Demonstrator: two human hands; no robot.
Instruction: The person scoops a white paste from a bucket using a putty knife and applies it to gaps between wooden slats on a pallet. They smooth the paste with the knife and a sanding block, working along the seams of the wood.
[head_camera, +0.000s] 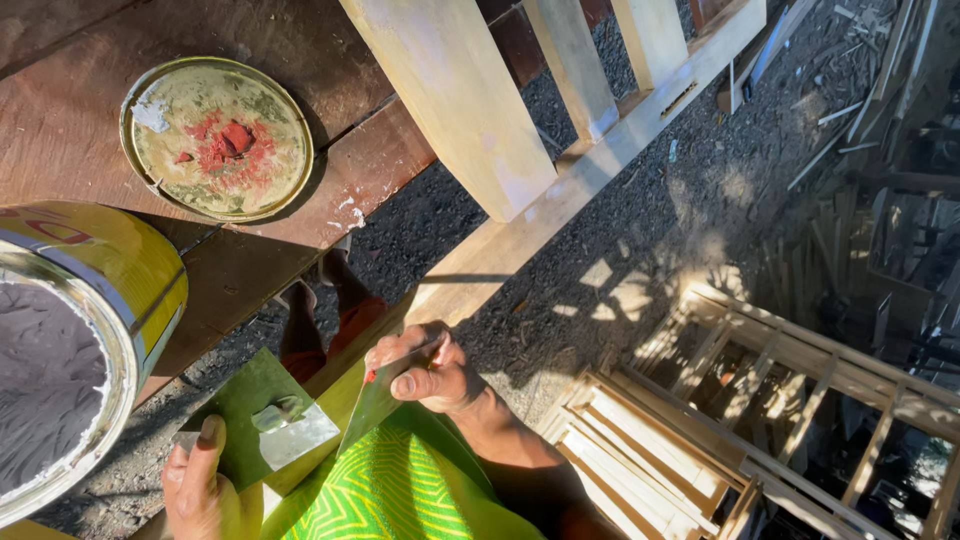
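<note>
Head view, looking down past the person's green patterned shirt (400, 495).

Right hand (425, 370): fingers curled tight around a thin flat blade (375, 400), likely a putty knife; the handle is hidden inside the grip, and the blade's lower end merges with the shirt in shadow. A red spot shows at the thumb, too small to identify.

Left hand (200, 485): low in the frame, cut off by the bottom edge. The thumb presses onto a flat green board (245, 410) that carries a pale grey smear of filler (295, 432). The fingers sit under the board, out of sight, so the grasp is only partly visible.

Left edge: open yellow can (110, 290) of grey paste, cropped by the frame. Its lid (217, 138) lies upturned on the dark red plank surface (60, 120), with red and white residue.

Centre: pale wooden frame (520, 215) with upright slats, tops cut off. Feet in sandals (320, 290) are partly hidden beneath it, on dark gravel (640, 200). More slatted frames (700, 420) lie lower right, in deep shadow.
</note>
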